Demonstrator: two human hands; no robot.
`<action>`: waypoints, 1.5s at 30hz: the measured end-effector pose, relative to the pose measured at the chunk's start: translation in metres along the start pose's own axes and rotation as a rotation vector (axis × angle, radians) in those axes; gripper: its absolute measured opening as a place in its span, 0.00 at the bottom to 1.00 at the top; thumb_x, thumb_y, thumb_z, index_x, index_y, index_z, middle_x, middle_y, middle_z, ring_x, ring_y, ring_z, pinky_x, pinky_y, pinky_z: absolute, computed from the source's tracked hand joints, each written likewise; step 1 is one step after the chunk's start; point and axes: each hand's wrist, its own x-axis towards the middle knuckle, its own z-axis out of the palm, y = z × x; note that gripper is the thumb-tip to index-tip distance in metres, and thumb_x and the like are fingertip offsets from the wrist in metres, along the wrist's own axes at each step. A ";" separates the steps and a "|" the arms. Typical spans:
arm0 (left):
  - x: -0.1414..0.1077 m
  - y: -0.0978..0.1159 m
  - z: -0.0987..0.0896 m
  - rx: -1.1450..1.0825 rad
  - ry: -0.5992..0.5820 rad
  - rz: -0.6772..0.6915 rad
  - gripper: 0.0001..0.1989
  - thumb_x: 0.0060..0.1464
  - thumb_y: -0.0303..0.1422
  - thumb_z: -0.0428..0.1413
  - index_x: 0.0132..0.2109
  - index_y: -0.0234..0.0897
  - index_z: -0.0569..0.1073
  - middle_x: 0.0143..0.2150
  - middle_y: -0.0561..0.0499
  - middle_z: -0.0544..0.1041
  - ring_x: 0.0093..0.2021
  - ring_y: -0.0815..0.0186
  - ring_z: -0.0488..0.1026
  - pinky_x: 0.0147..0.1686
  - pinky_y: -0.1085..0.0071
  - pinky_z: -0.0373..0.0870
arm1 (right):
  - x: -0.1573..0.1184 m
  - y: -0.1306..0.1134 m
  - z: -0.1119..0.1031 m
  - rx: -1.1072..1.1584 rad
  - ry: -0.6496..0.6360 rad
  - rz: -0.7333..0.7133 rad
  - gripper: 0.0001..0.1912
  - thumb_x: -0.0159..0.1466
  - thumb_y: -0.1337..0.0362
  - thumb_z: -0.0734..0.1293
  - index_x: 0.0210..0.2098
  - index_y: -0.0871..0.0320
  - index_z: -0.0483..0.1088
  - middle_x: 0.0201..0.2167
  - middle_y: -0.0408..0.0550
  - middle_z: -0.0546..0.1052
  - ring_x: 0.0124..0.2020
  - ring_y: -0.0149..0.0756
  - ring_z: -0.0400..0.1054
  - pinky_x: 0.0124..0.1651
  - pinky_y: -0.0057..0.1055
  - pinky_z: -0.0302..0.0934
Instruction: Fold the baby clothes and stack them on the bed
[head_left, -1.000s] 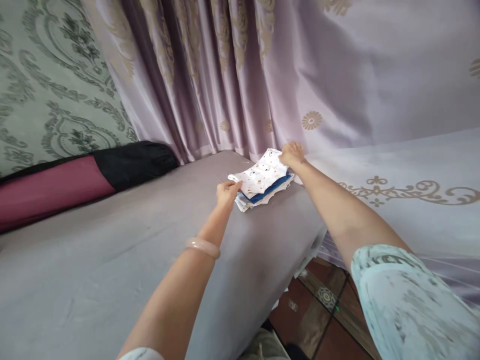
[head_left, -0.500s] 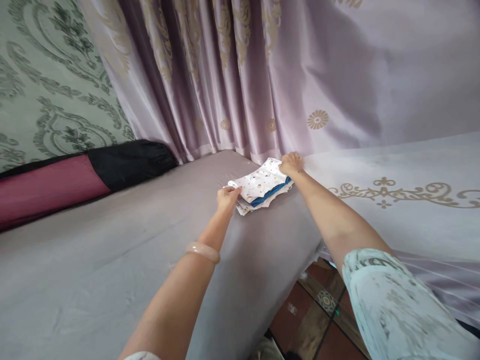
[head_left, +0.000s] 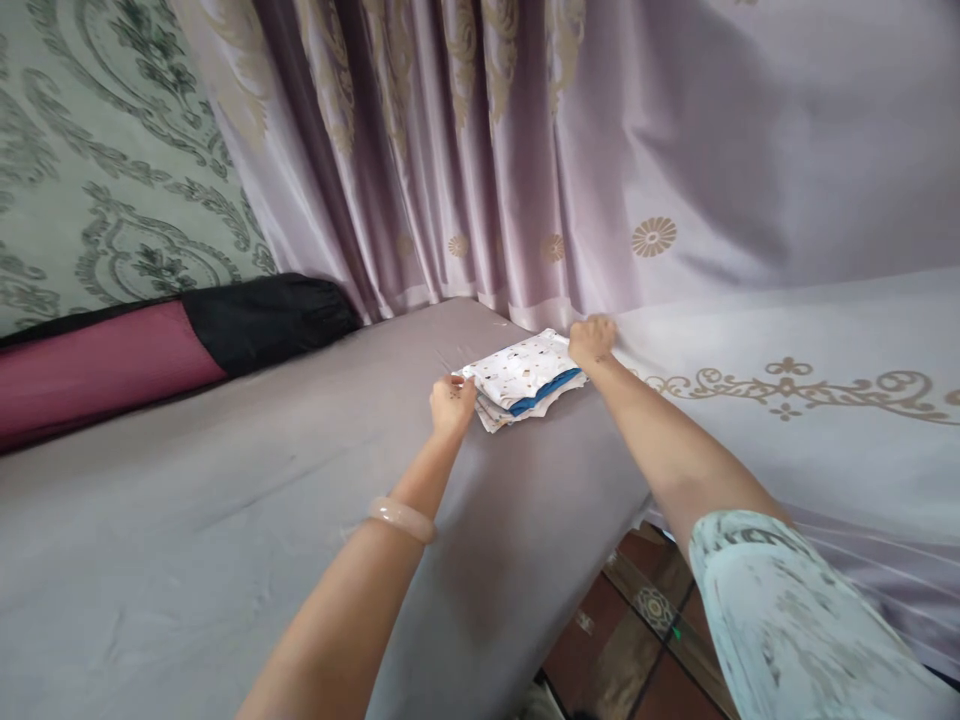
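A small stack of folded clothes lies on the grey-covered bed near its far corner. On top is a folded white printed garment (head_left: 525, 366) with small dark and tan motifs. Beneath it a folded blue cloth (head_left: 544, 392) shows, with paler printed layers (head_left: 501, 418) at the bottom. My left hand (head_left: 453, 404) is closed at the left edge of the top garment, its fingertips pinching the fold. At the opposite end, my right hand (head_left: 592, 342) is closed on the garment's right edge; its fingers are slightly blurred and partly hidden. A pale bangle (head_left: 403, 518) circles my left wrist.
The grey bed sheet (head_left: 187, 540) spreads to the left and front. A black and maroon long bundle (head_left: 270, 318) lies along the patterned wall. Lilac curtains (head_left: 517, 200) hang behind the bed and along the right. Tiled floor (head_left: 652, 620) shows below the bed's right edge.
The top garment now lies flatter and straighter on the stack. My left hand's thumb has drawn back toward the left edge, and my right hand has shifted slightly down and right.
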 end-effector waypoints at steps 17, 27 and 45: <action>-0.002 0.009 0.023 0.651 -0.366 0.549 0.37 0.62 0.54 0.35 0.69 0.37 0.52 0.72 0.42 0.48 0.72 0.51 0.39 0.67 0.50 0.36 | -0.001 -0.025 0.012 0.051 -0.393 -0.289 0.33 0.69 0.45 0.42 0.68 0.49 0.52 0.71 0.46 0.49 0.70 0.54 0.38 0.66 0.61 0.27; 0.002 0.003 0.028 0.574 -0.277 0.518 0.39 0.57 0.60 0.41 0.67 0.42 0.57 0.69 0.43 0.56 0.70 0.49 0.47 0.66 0.50 0.42 | -0.001 -0.014 0.021 0.169 -0.335 -0.317 0.33 0.69 0.44 0.43 0.66 0.47 0.57 0.69 0.44 0.54 0.67 0.54 0.48 0.64 0.61 0.42; -0.008 -0.051 -0.065 0.663 -0.334 0.264 0.34 0.63 0.51 0.35 0.68 0.38 0.52 0.72 0.39 0.47 0.72 0.53 0.39 0.66 0.49 0.39 | -0.035 -0.053 0.004 0.187 -0.209 -0.377 0.31 0.69 0.49 0.47 0.68 0.53 0.52 0.70 0.51 0.51 0.69 0.51 0.43 0.65 0.61 0.39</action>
